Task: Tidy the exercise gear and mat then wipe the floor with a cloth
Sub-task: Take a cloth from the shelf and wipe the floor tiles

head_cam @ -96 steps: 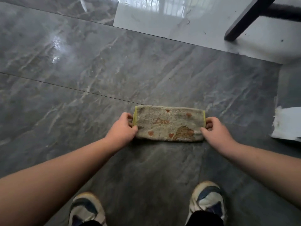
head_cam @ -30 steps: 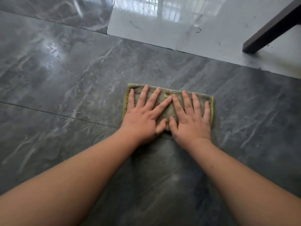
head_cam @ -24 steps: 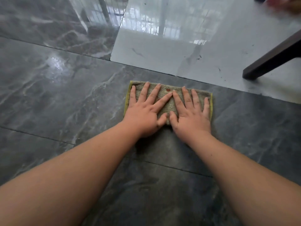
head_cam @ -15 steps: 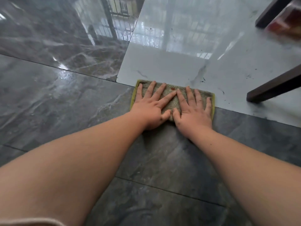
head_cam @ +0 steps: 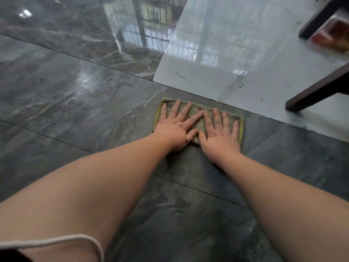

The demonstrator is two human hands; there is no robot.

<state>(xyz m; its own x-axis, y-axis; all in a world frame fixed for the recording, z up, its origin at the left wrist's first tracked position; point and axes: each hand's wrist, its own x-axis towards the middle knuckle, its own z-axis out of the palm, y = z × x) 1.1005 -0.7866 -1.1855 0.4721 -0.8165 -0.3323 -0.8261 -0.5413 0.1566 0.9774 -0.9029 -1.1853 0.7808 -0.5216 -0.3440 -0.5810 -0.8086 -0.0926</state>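
On the dark marble floor, just short of the seam where it meets a pale glossy tile, lies the folded cloth, its long axis running left to right across the person's front. Both hands rest flat on top of it: the left hand covers the left half and the right hand the right half, fingers spread wide and laid straight, pressing down rather than gripping anything, the two index fingers meeting near the cloth's middle. Neither hand is nearer; they share it evenly, arms stretched well forward. Since the fingers point away from the body toward the pale tile, the stroke likely runs along that line, across the cloth's short side. A dark furniture leg stands on the pale tile, off to the right.
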